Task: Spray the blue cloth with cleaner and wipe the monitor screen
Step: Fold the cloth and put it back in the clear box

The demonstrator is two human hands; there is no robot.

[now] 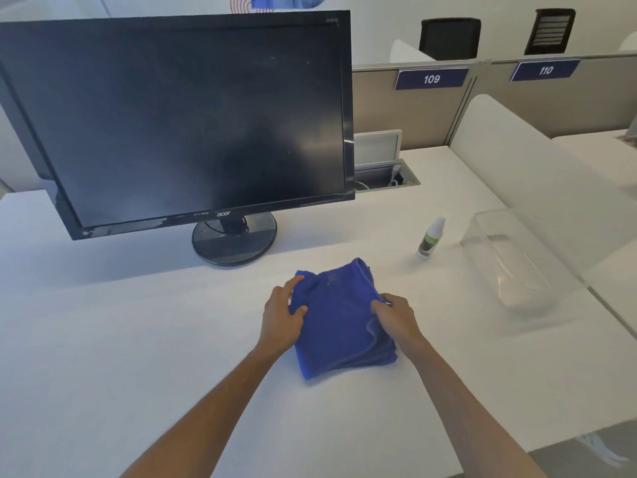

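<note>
On the white desk [138, 322] right in front of you lies the blue cloth [339, 322], folded into a thick, plush pad with its layered edges showing along the right and near sides; it sits nearer to you than the monitor [175, 122], whose screen is dark and streaked with faint smudges, its lower bezel scuffed, and which stands on a round black base [234, 241]; the small white spray bottle [431, 238] with a green and dark label stands upright to the right of the cloth, apart from it and just beside a clear plastic container [510, 257]; the label's print is too small to read, the monitor's left edge is cut off by the frame, and the container's far wall is hard to pick out against the pale divider [537, 174]; your left hand [281, 313] grips the cloth's left edge, thumb on top and fingers curled over the far corner; your right hand [396, 317] pinches the top layer at the right edge, its fingertips buried in the fold; both forearms reach straight in from the bottom of the view.
</note>
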